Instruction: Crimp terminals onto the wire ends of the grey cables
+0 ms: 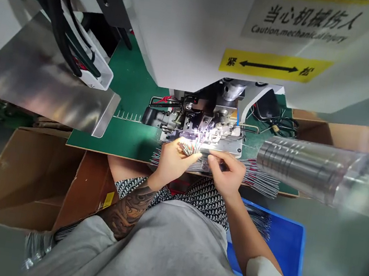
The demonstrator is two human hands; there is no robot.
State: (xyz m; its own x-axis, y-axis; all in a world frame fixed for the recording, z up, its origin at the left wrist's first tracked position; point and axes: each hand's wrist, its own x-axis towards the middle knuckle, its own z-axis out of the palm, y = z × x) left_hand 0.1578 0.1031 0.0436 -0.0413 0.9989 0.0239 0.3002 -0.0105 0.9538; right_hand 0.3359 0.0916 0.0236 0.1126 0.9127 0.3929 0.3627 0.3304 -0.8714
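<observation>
My left hand point(173, 162) is closed round a small bunch of thin wires point(188, 148) with coloured ends, right at the front of a crimping machine point(204, 125). A bright work light washes out the wire tips and the metal parts there. Just to the right, my right hand point(228, 173) has thumb and forefinger pinched together near the machine's front plate; what is between them is too small to make out. Grey cables point(262, 180) with reddish ends lie in a spread pile on the green table, under and beside both hands.
The white machine housing point(202, 29) hangs low above my hands. A clear-and-metal cylinder point(312, 170) juts in from the right. A terminal strip point(127, 116) runs in from a metal guide point(50, 75). A cardboard box point(28, 174) stands left, a blue bin point(287, 252) right.
</observation>
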